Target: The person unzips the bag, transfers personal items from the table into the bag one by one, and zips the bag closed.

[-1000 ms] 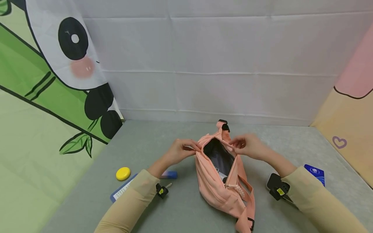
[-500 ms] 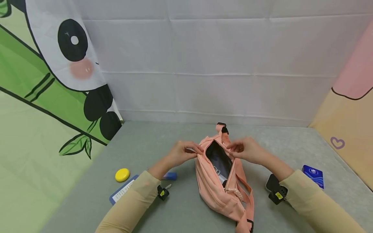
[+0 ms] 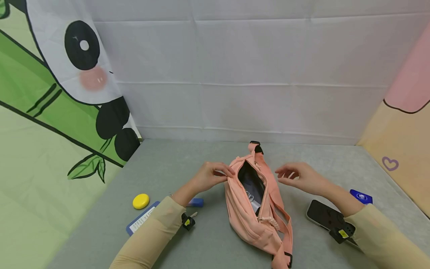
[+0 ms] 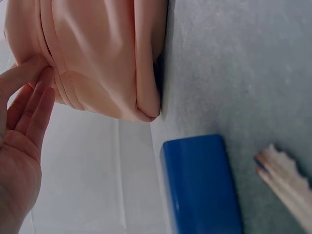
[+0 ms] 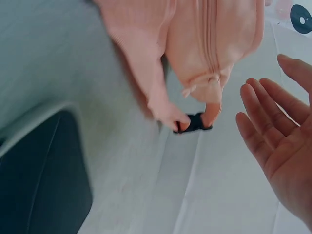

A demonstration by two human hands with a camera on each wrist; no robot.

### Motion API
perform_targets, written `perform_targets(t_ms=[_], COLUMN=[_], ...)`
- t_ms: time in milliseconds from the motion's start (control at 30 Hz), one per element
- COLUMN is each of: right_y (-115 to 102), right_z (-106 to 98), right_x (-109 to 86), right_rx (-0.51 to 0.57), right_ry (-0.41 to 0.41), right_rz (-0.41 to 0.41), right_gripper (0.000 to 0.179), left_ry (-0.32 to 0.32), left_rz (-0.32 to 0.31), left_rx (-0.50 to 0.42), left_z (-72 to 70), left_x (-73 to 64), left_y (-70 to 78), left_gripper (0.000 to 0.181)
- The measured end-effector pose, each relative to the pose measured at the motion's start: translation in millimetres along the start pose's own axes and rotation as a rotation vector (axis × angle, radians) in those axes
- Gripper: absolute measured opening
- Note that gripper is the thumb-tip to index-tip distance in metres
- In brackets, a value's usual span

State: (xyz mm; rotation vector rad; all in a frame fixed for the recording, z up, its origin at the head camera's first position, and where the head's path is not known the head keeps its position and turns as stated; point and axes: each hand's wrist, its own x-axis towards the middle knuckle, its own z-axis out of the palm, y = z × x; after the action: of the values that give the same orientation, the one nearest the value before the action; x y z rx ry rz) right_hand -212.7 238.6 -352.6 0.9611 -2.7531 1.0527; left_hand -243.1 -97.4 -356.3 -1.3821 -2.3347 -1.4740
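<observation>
A pink waist bag (image 3: pixel 245 220) stands on the grey table with its zipped mouth gaping, showing a dark lining and a white item (image 3: pixel 255 204) inside. My left hand (image 3: pixel 212 176) pinches the bag's left edge between thumb and fingers; the left wrist view shows the same pinch on the pink fabric (image 4: pixel 97 58). To the right of the bag, my right hand (image 3: pixel 300 178) hovers apart from it with loosely bent fingers and nothing in them. In the right wrist view, that hand (image 5: pixel 282 126) is beside the strap's black buckle (image 5: pixel 195 123).
A black phone (image 3: pixel 322 215) lies under my right forearm, with a blue packet (image 3: pixel 362 196) beyond it. Near my left forearm are a yellow round case (image 3: pixel 141 201), a blue-edged card with white print (image 3: pixel 142 220) and a blue block (image 3: pixel 196 202). A light cloth backdrop (image 3: pixel 235 74) closes off the rear.
My right hand has let go of the bag's right edge and moved off to the right. The bag's mouth has narrowed somewhat. My left hand keeps its pinch.
</observation>
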Motion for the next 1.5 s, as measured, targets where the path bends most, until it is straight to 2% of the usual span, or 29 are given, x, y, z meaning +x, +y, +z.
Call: perform_targets(t_ms=[267, 633, 833, 1100, 1500], right_y=[10, 29, 43, 55, 70], right_z=[-12, -25, -25, -25, -16], right_x=[-33.9, -68.9, -86.4, -101.5, -123.0], right_rx=[-0.056, -0.095, -0.126, -0.149, -0.159], right_ry=[-0.03, 0.02, 0.006, -0.035, 0.007], right_rz=[0.019, 0.025, 0.047, 0.069, 0.103], right_gripper=[0.026, 0.033, 0.04, 0.045, 0.048], left_ry=[0.018, 0.022, 0.014, 0.023, 0.028], left_rz=[0.007, 0.012, 0.002, -0.003, -0.006], left_rx=[-0.022, -0.009, 0.006, 0.007, -0.012], left_z=[3.1, 3.4, 4.6, 6.3, 7.8], left_x=[0.5, 3.4, 5.0, 5.1, 4.8], left_y=[0.2, -2.5, -2.3, -4.6, -6.5], left_gripper=[0.011, 0.011, 0.011, 0.011, 0.011])
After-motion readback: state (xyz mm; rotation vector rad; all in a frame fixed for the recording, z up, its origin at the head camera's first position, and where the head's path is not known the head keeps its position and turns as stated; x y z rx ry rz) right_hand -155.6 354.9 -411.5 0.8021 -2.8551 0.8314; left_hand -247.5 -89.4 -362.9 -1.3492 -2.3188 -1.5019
